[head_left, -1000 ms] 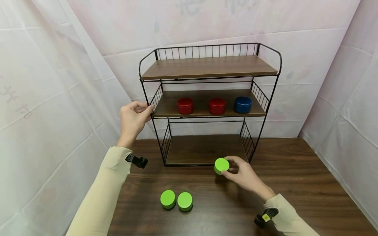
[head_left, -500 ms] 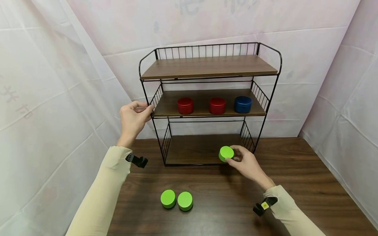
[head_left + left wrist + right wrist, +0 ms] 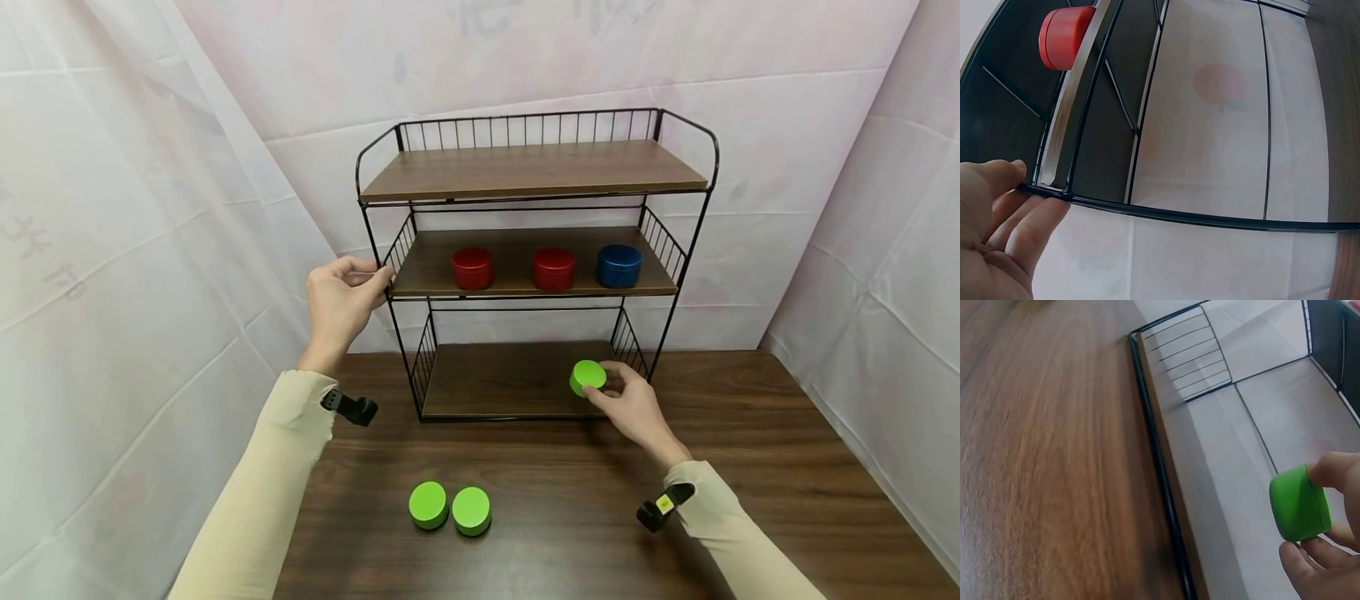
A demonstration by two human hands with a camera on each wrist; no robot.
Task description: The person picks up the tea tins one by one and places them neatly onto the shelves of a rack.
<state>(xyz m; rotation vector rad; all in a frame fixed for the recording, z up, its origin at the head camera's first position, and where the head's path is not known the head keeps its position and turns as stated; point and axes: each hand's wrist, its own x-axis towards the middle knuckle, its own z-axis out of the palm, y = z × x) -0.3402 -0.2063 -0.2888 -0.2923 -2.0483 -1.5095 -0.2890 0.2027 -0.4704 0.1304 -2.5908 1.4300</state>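
A black wire rack with three wooden shelves (image 3: 510, 379) stands on the table. My left hand (image 3: 345, 304) grips its left front post (image 3: 1179, 215) at the height of the middle shelf. With thumb and fingers, my right hand (image 3: 633, 408) holds a round green tin (image 3: 587, 377) over the right part of the bottom shelf. In the right wrist view the green tin (image 3: 1299, 503) is tilted, pinched at its side. Two more green tins, one (image 3: 428, 505) and its neighbour (image 3: 472, 511), sit side by side on the table in front of the rack.
On the middle shelf stand a red tin (image 3: 472, 268), another red tin (image 3: 554, 269) and a blue tin (image 3: 619, 267) at the right. Wire side rails (image 3: 630, 342) flank the shelves. White cloth (image 3: 847, 208) hangs behind and at both sides.
My right hand has carried the green tin from in front of the rack back and slightly right, over the bottom shelf. The left hand keeps its grip on the post.
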